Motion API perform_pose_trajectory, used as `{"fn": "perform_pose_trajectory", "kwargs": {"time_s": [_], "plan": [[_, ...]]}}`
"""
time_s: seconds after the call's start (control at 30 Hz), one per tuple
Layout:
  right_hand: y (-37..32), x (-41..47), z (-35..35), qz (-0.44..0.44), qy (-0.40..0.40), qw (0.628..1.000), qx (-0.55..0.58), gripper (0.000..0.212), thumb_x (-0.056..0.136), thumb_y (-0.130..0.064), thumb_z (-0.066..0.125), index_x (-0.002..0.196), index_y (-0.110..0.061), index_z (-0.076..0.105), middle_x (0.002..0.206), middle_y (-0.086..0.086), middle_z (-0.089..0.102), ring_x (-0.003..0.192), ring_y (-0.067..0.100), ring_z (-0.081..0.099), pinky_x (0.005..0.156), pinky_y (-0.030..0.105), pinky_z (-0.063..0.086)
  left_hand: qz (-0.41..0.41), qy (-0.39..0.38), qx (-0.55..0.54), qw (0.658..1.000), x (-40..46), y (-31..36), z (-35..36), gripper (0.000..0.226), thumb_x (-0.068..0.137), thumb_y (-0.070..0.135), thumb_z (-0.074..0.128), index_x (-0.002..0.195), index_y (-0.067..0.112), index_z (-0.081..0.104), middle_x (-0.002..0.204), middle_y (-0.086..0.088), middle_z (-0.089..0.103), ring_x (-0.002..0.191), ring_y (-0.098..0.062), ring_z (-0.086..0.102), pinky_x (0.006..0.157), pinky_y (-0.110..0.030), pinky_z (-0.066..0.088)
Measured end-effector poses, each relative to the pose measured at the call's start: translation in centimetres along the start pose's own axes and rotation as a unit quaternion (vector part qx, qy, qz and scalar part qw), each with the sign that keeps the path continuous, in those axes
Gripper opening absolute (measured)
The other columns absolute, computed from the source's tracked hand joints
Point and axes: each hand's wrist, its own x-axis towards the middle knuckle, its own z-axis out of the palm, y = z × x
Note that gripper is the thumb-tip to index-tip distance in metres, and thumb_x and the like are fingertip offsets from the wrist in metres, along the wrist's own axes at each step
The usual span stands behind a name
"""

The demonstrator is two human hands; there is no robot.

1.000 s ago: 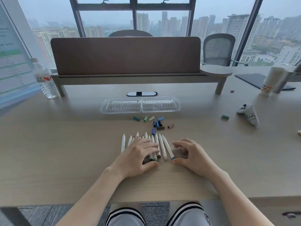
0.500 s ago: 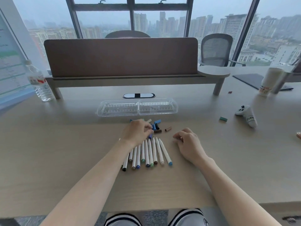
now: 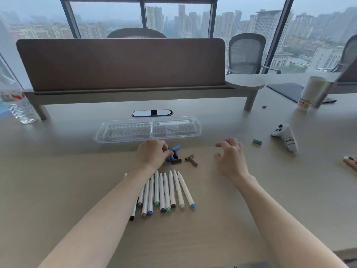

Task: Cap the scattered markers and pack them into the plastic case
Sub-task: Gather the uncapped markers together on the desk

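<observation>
i see the row of white uncapped markers [image 3: 164, 192] lying side by side on the pale wooden table [image 3: 58, 180], coloured ends toward me, partly under my left forearm. just beyond the markers sits the small heap of loose blue, black and brown marker caps [image 3: 176, 154], and beyond that heap the clear plastic case [image 3: 147, 128] lies open, both halves flat on the table. my left hand [image 3: 151, 154] rests on the left edge of the cap heap, its fingers [image 3: 164, 147] curled down onto the blue caps; i cannot tell whether they actually pinch one. my right hand [image 3: 230, 157] hovers to the right of the markers and the caps, fingers spread and loosely bent, holding nothing. further right of the markers a lone green cap [image 3: 257, 141] lies beside a white game controller [image 3: 286, 137]. far left of the case stands a clear water bottle [image 3: 16, 102], and far right a white paper cup [image 3: 310, 93].
</observation>
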Motion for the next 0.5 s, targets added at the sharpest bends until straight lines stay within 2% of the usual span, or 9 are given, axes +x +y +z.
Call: {"fn": "perform_pose_trajectory", "kwargs": {"time_s": [0.07, 0.1, 0.17, 0.23, 0.3, 0.4, 0.5], "plan": [[2.1, 2.1, -1.4, 0.057, 0.018, 0.996, -0.060, 0.046, 0.087, -0.014, 0.061, 0.132, -0.005, 0.059, 0.139, 0.019, 0.046, 0.133, 0.038, 0.034, 0.110, 0.041, 0.037, -0.004, 0.007, -0.017, 1.000, 0.5, 0.3, 0.6, 0.023, 0.087, 0.044, 0.073, 0.087, 0.022, 0.074, 0.090, 0.006, 0.069, 0.083, -0.015, 0.064, 0.069, -0.030, 0.051], [3.1, 3.1, -2.0, 0.090, 0.002, 0.992, -0.085, 0.053, 0.089, -0.019, 0.059, 0.140, -0.006, 0.051, 0.148, 0.023, 0.036, 0.141, 0.040, 0.024, 0.116, 0.044, 0.029, -0.004, 0.009, -0.023, 1.000, 0.7, 0.4, 0.8, 0.023, 0.088, 0.044, 0.072, 0.087, 0.021, 0.074, 0.089, 0.006, 0.068, 0.083, -0.015, 0.064, 0.070, -0.031, 0.052], [5.2, 4.6, -2.6, 0.150, -0.059, 0.981, -0.106, 0.064, 0.094, -0.030, 0.053, 0.152, -0.012, 0.031, 0.160, 0.025, 0.013, 0.151, 0.039, 0.001, 0.123, 0.046, 0.011, 0.002, 0.010, -0.033, 0.999, 1.1, 0.5, 1.2, 0.023, 0.089, 0.043, 0.072, 0.087, 0.020, 0.075, 0.091, 0.004, 0.068, 0.085, -0.017, 0.064, 0.074, -0.035, 0.054], [6.7, 5.5, -2.7, 0.189, -0.121, 0.971, -0.087, 0.068, 0.096, -0.033, 0.048, 0.155, -0.011, 0.021, 0.162, 0.025, 0.004, 0.152, 0.038, -0.003, 0.123, 0.046, 0.009, 0.007, 0.017, -0.036, 0.999, 1.5, 0.6, 1.5, 0.023, 0.089, 0.042, 0.072, 0.088, 0.020, 0.076, 0.093, 0.003, 0.067, 0.087, -0.018, 0.064, 0.075, -0.035, 0.054], [7.3, 5.6, -2.2, 0.181, -0.151, 0.968, -0.084, 0.066, 0.097, -0.034, 0.045, 0.152, -0.003, 0.025, 0.162, 0.026, 0.007, 0.151, 0.037, 0.006, 0.122, 0.046, 0.015, 0.007, 0.021, -0.043, 0.999, 1.7, 0.6, 1.6, 0.023, 0.089, 0.042, 0.071, 0.088, 0.020, 0.076, 0.094, 0.002, 0.066, 0.087, -0.019, 0.063, 0.071, -0.032, 0.050], [6.1, 4.5, -0.9, 0.115, -0.140, 0.980, -0.078, 0.064, 0.099, -0.042, 0.045, 0.147, -0.002, 0.035, 0.163, 0.019, 0.016, 0.152, 0.030, 0.010, 0.123, 0.043, 0.016, 0.006, 0.010, -0.050, 0.999, 1.8, 0.5, 1.5, 0.021, 0.091, 0.041, 0.070, 0.090, 0.020, 0.075, 0.099, 0.001, 0.068, 0.091, -0.019, 0.063, 0.071, -0.030, 0.048], [2.3, 2.6, 0.4, 0.052, -0.155, 0.986, -0.022, 0.067, 0.101, -0.044, 0.043, 0.154, -0.005, 0.027, 0.165, 0.011, 0.015, 0.153, 0.022, 0.008, 0.123, 0.035, 0.011, -0.018, 0.012, -0.052, 0.998, 1.6, -0.5, 1.2, 0.023, 0.094, 0.041, 0.065, 0.099, 0.019, 0.074, 0.108, 0.000, 0.069, 0.096, -0.019, 0.063, 0.076, -0.032, 0.050]]}}
